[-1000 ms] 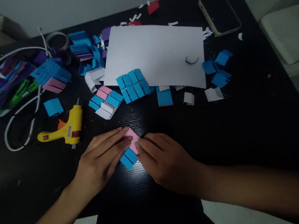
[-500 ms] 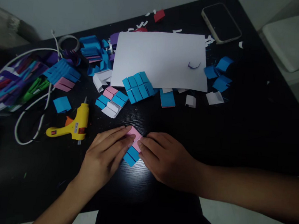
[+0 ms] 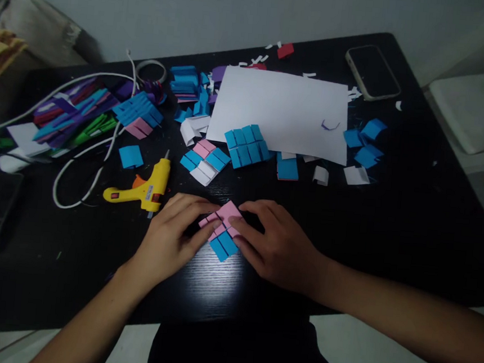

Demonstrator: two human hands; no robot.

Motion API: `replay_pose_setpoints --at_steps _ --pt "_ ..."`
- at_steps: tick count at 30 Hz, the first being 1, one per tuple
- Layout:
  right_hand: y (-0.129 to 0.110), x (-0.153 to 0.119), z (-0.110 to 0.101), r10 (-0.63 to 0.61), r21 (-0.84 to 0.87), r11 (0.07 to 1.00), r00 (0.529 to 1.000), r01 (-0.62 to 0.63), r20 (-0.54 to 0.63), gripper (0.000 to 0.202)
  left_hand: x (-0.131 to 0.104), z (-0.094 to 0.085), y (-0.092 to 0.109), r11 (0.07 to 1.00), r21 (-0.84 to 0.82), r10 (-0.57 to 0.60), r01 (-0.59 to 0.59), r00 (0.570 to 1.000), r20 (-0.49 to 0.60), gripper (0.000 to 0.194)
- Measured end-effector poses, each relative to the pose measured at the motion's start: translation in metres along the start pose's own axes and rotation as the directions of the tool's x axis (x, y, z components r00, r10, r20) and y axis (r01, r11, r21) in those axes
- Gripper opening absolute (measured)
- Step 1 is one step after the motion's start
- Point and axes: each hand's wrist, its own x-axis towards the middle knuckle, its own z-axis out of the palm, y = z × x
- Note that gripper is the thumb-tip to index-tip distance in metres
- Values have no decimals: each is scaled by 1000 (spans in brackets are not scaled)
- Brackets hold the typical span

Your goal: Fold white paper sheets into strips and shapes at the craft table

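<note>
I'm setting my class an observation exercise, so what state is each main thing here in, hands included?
Folded paper: pink and blue, being held
Left hand: holding its left side
Right hand: holding its right side
Glue gun: lying on its side, not held
Phone: lying flat, screen dark
White sheet: spread out, partly covered
White cable: loosely looped

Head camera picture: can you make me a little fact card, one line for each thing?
Left hand: holding the pink-and-blue paper piece
Right hand: holding it too
Glue gun: yellow, lying left of the left hand
White sheet: beyond the hands, a blue paper block overlapping its near edge
Phone: far right corner, screen dark
Table: black
</note>
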Motion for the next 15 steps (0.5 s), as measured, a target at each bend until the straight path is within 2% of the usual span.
replay_pose_setpoints --at_steps 7,10,15 --pt "2 1 3 52 83 995 998 -49 -31 24 -4 -4 4 984 139 -129 116 987 91 25" --pt "4 3 4 80 148 986 997 -75 -23 26 -4 -3 6 988 100 -132 121 984 116 23" --pt "8 7 4 78 228 970 997 -80 17 51 -6 -1 8 989 -24 -139 143 983 122 20"
